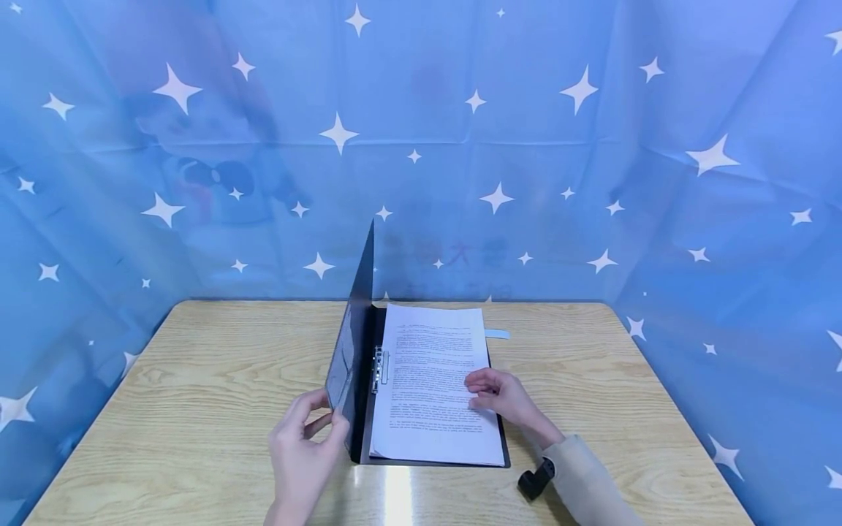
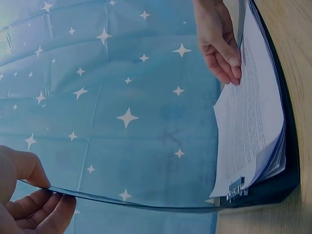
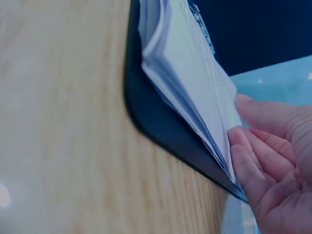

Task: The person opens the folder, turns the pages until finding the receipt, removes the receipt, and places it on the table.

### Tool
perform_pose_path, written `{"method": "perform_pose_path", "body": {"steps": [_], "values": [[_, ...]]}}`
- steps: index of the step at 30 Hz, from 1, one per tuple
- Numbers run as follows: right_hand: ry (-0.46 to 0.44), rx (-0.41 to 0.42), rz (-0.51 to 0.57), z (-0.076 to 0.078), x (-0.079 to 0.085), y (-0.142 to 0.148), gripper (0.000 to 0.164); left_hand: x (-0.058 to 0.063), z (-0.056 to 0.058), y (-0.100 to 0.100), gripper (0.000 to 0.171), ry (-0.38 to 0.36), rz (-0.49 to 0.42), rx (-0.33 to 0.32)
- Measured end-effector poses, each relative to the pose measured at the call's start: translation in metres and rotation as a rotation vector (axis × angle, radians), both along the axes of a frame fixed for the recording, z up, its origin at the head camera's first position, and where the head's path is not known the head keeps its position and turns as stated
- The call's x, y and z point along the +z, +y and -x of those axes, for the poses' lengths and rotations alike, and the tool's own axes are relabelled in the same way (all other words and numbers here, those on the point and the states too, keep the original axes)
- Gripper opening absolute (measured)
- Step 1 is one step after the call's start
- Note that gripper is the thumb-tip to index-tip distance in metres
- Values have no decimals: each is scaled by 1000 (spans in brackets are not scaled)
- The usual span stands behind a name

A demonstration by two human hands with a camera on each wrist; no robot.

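Note:
A black clip folder (image 1: 430, 462) lies on the table with its cover (image 1: 360, 358) raised nearly upright. My left hand (image 1: 305, 446) pinches the cover's free edge between thumb and fingers; the left wrist view shows this grip (image 2: 36, 195) from the side. Inside the folder lies a stack of printed sheets (image 1: 434, 416), beside a metal clip (image 1: 378, 369) at the spine. At the stack's right side is my right hand (image 1: 496, 394), its fingers loosely bent. In the right wrist view, this hand (image 3: 278, 156) has its thumb and fingertips against the paper edges, without a clear grip.
A light blue strip (image 1: 497, 334) sticks out past the folder's right side. The wooden table (image 1: 197, 409) reaches back to a blue curtain (image 1: 421, 146) with white stars. A black device (image 1: 536, 480) sits on my right wrist by the sleeve (image 1: 585, 482).

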State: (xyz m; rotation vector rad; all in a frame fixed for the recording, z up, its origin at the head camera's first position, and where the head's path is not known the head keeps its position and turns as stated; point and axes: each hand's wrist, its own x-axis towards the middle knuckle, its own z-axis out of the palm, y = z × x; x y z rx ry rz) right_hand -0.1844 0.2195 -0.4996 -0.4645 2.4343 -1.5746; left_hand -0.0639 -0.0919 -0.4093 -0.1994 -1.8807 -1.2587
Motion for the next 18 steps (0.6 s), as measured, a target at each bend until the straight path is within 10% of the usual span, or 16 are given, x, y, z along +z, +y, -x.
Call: {"method": "perform_pose_path", "body": {"steps": [18], "values": [[-33,-20,-9,0,0,0,32,0,-6,-37,18,-207,-135,112]]}}
